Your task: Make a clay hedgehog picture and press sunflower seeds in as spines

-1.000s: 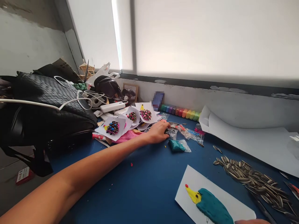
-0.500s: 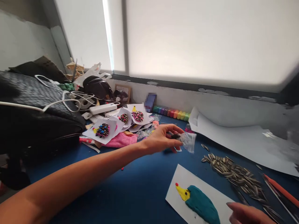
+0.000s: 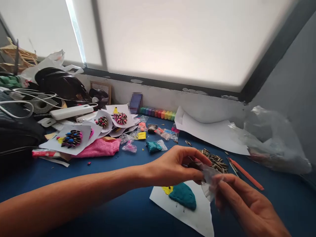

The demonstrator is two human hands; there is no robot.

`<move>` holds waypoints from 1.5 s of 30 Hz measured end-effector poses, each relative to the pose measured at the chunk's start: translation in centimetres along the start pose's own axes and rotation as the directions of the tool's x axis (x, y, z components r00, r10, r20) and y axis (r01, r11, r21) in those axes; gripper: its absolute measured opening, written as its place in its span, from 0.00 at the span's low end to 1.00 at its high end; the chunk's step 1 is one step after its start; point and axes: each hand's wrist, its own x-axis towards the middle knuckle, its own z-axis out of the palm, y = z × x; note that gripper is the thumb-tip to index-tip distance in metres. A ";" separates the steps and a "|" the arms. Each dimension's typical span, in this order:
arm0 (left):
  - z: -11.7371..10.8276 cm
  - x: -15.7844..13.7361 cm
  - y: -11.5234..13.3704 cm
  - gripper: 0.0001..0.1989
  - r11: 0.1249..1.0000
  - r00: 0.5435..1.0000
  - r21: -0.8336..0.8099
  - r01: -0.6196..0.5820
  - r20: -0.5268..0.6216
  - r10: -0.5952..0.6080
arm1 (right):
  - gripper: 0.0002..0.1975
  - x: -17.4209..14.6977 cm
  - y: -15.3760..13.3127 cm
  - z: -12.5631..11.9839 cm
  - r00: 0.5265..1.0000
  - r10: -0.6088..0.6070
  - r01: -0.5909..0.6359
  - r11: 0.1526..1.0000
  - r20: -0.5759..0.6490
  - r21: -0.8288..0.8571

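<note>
In my head view, the small clear bag (image 3: pixel 209 180) is between the two hands, raised in front of the torso, and I'd judge it very light, with a thin, limp film that crumples under a pinch and could turn slippery between bare fingers. A dark lump (image 3: pixel 193 164) shows at the left fingers; it seems to be the bag's contents, probably soft and squashable, though the fingers cover too much for me to be sure. I would grip the loose film at the edge rather than squeeze the lump, and gently, since film this thin may tear. The left hand (image 3: pixel 176 167) comes in from the left with its forearm nearly level, palm turned inward, thumb below and fingers curled above, closed narrowly on the bag's near end. The right hand (image 3: pixel 243 201) rises from the lower right, slightly blurred, thumb and forefinger pinched on the other end of the film, the remaining fingers folded underneath. Below the left hand, a white sheet (image 3: pixel 200 215) carrying a teal clay shape (image 3: pixel 184 196) lies on the blue table (image 3: pixel 118 214); just beyond its fingertips is the pile of striped seeds (image 3: pixel 217 163), and past its wrist sits a teal packet (image 3: pixel 154 147).
</note>
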 end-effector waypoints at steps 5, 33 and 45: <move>-1.2 0.2 1.2 0.10 0.998 0.999 -0.034 0.046 0.014 -0.046 | 0.19 1.9 -0.9 -0.3 0.991 -0.008 0.000 0.998 0.136 0.062; -0.6 -1.3 0.0 0.09 0.840 0.972 0.514 -0.174 -0.046 0.229 | 0.20 2.2 -0.8 3.2 0.992 -0.124 0.125 0.992 -0.013 0.029; -0.2 -1.0 -0.2 0.21 0.999 0.992 -0.034 -0.004 -0.124 0.000 | 0.24 2.2 -1.1 2.7 1.000 -0.003 0.004 1.000 -0.031 0.015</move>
